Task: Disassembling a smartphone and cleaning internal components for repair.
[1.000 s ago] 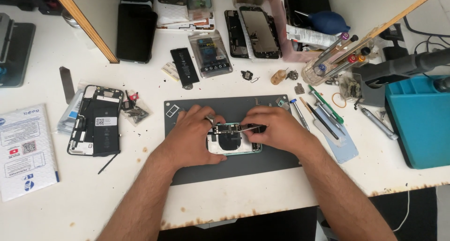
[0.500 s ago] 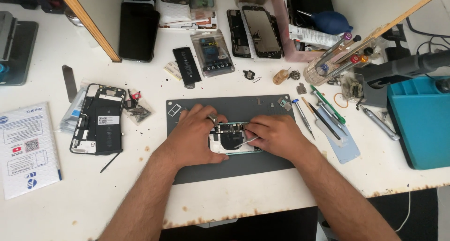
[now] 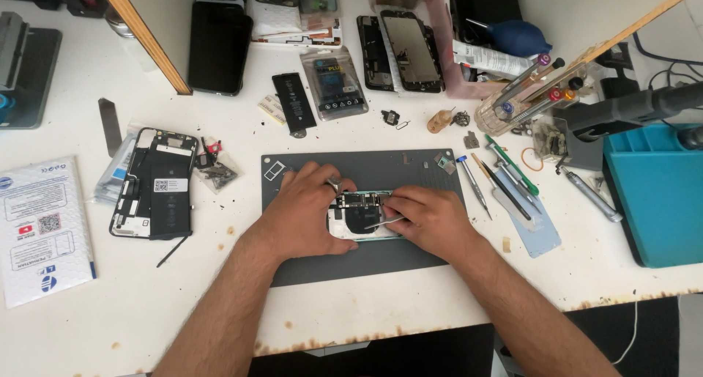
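Opened phone [image 3: 364,214] lying face-up on the dark grey mat [image 3: 432,252], mid-counter, pinned between both hands. Left hand [image 3: 307,208] clamped on the phone's left edge, fingers curled over the top rim. Right hand [image 3: 432,219] pinching thin metal tweezers [image 3: 386,222], tips angled into the exposed interior, near the dark round coil.

Likely trouble from here: a slip of the tweezer tips, enough to scratch the board or tear a fragile flex cable (steel points, tight quarters). Too loose a hold by the left hand, and a sliding phone body as the tips press in. Tiny loose parts scattered on the white counter [image 3: 366,311] easily swept off by a forearm. Screwdrivers [image 3: 505,175] just beside the right wrist, prone to rolling if nudged.

Hard to make out: exactly what the tweezer tips touch, if anything. Most of the phone covered by fingers. Lower edge hidden under the palms. Blue tray [image 3: 659,194] cut off at the right border.
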